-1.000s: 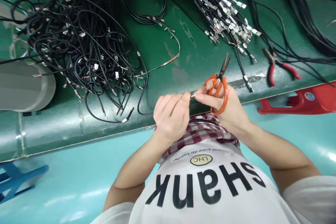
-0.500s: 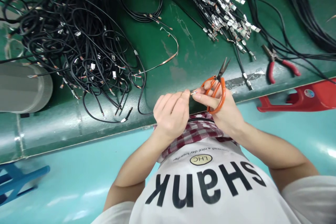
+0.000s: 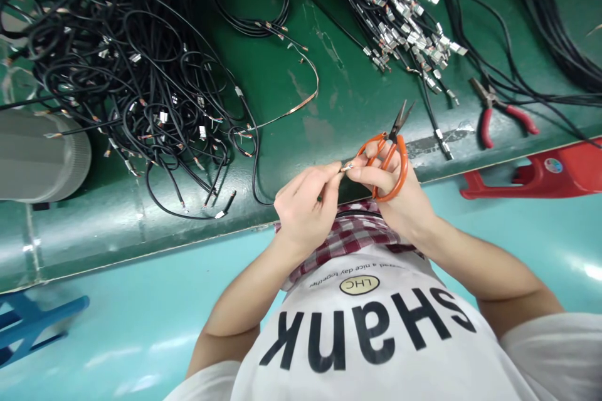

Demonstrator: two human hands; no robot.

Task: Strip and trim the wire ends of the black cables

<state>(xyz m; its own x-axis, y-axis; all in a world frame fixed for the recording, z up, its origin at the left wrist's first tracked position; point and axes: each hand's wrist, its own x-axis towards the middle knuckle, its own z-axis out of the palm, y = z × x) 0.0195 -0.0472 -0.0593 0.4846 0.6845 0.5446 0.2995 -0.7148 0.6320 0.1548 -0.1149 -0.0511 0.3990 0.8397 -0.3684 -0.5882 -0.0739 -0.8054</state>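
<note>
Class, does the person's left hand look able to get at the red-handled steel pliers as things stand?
Probably not directly. The left hand is pinching a thin metal-tipped wire end, and the right hand, holding orange-handled steel scissors, lies between it and the red-handled steel pliers.

**"Shank" and "LHC" upside down on the white T-shirt**
At 6 o'clock, the white T-shirt (image 3: 357, 351) carries the word "Shank" (image 3: 367, 332) in large black letters; above it sits an oval cream badge (image 3: 359, 285) reading "LHC", and above that a small curved line (image 3: 362, 274) ending "a nice day together", its start unreadable. At 3 o'clock, a small round sticker (image 3: 554, 165) on red plastic shows colours but no legible text.
</note>
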